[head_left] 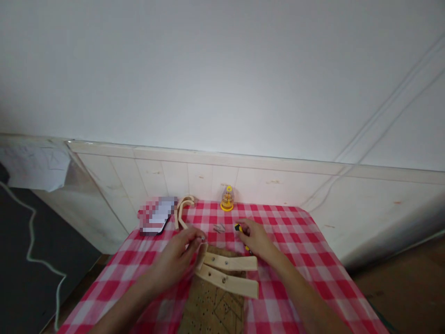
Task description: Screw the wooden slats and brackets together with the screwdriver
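My left hand (179,250) is closed, with a small metal screw (202,239) pinched at its fingertips, just above the joined end of a pale wooden piece. That piece (232,280) has two slats spreading to the right; metal screw heads show in the upper slat, holes in the lower. It rests on a brown board (205,306) dotted with small holes. To the right, my right hand (255,236) has its fingers closed around a yellow-and-black screwdriver (238,228), mostly covered by the hand. Several thin screws (219,228) lie loose on the cloth between my hands.
A red-and-white checked cloth (288,222) covers the table. Behind my left hand lie curved wooden hanger pieces (180,211) and a phone-like device (158,218), partly pixelated. A clear container with yellow base (227,206) stands near the panelled wall (201,171).
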